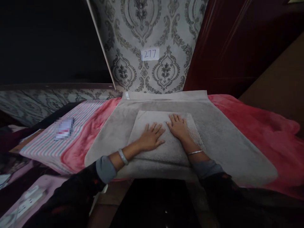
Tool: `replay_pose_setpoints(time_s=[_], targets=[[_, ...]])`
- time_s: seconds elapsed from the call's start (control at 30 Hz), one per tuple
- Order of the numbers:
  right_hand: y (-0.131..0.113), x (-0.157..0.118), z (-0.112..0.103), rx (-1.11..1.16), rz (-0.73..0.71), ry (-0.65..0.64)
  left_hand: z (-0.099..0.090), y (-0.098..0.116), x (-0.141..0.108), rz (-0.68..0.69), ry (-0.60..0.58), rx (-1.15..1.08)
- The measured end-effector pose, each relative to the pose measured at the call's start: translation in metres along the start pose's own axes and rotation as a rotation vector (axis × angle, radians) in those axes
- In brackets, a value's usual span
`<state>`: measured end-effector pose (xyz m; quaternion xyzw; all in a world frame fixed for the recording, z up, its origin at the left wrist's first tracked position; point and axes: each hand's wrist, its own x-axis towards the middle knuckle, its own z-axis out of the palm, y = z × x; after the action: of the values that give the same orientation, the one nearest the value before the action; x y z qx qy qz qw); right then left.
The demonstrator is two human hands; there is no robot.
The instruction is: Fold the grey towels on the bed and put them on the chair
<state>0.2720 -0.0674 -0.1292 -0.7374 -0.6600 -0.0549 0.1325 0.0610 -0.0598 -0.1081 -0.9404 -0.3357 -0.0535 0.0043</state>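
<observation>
A folded light grey fleecy cloth (pixel 168 150) lies on a larger grey cloth (pixel 228 152) spread over the surface. My left hand (pixel 151 137) rests flat on the left part of the folded cloth, its fingers spread. On the upper right part of the same cloth lies my right hand (pixel 178 127), palm down with the fingers apart. Neither hand grips anything. A bracelet circles each wrist. The parts of the cloth under my palms are hidden.
Red fleece (pixel 256 126) shows beyond the grey cloth on both sides. At left are a striped cloth (pixel 47 144) with a blurred item (pixel 64 128) on it, a power strip (pixel 28 202) and a large dark screen (pixel 52 41). A paper marked 277 (pixel 150 54) is on the wall.
</observation>
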Motion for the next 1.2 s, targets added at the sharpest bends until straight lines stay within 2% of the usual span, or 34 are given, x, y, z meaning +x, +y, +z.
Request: replay_pose_setpoints(time_s=[0.07, 0.23, 0.4, 0.5, 0.6, 0.67, 0.8, 0.9, 1.0, 1.2], targets=[[0.001, 0.0, 0.0, 0.005, 0.005, -0.007, 0.006, 0.001, -0.021, -0.03, 0.021, 0.029], [-0.001, -0.001, -0.004, 0.007, 0.023, -0.048, 0.002, -0.029, -0.053, -0.188, 0.008, 0.06], [-0.003, 0.001, -0.011, 0.019, 0.04, -0.095, -0.009, -0.033, -0.068, -0.266, -0.055, 0.048], [-0.005, 0.0, -0.024, 0.04, 0.054, -0.198, -0.024, -0.029, -0.066, -0.276, -0.12, 0.021], [-0.008, -0.018, -0.039, 0.07, 0.052, -0.285, -0.034, -0.013, -0.059, -0.295, -0.098, 0.006], [-0.012, -0.043, -0.044, 0.079, 0.01, -0.235, -0.031, 0.007, -0.056, -0.255, -0.029, -0.008], [-0.023, -0.099, -0.039, 0.026, -0.074, -0.097, -0.008, 0.054, -0.057, -0.107, 0.049, -0.01], [-0.025, -0.12, -0.031, -0.015, -0.054, -0.082, 0.007, 0.069, -0.062, -0.135, 0.088, 0.029], [-0.024, -0.122, -0.028, -0.019, -0.045, -0.09, 0.01, 0.061, -0.071, -0.184, 0.108, 0.058], [-0.022, -0.119, -0.026, -0.021, -0.041, -0.092, 0.007, 0.024, -0.103, -0.361, 0.117, 0.085]])
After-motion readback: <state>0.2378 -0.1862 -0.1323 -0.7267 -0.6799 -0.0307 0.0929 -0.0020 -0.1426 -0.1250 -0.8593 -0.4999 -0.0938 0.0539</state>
